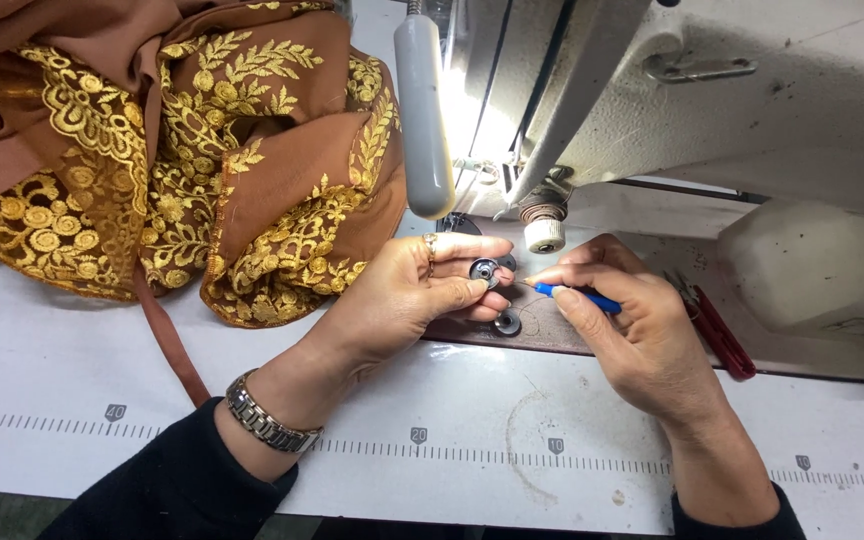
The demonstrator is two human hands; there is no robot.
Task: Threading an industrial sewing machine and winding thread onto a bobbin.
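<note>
Left hand pinching small dark metal bobbin case; right hand gripping blue-handled tool; risks slipping, dropping case.

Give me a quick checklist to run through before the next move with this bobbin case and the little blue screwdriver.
1. Bobbin case pinched firmly in the left hand: ok, thumb and fingers clamp it.
2. Blue screwdriver gripped in the right hand: ok.
3. Screwdriver tip seated on the case: cannot tell, the tip is close beside it but too small to judge.
4. Second round part safe on the machine bed: ok, it lies flat below the left fingers.
5. Embroidered fabric out of the way: ok, piled off to the left.
6. Red snips clear of the hands: ok, lying to the right.
</note>
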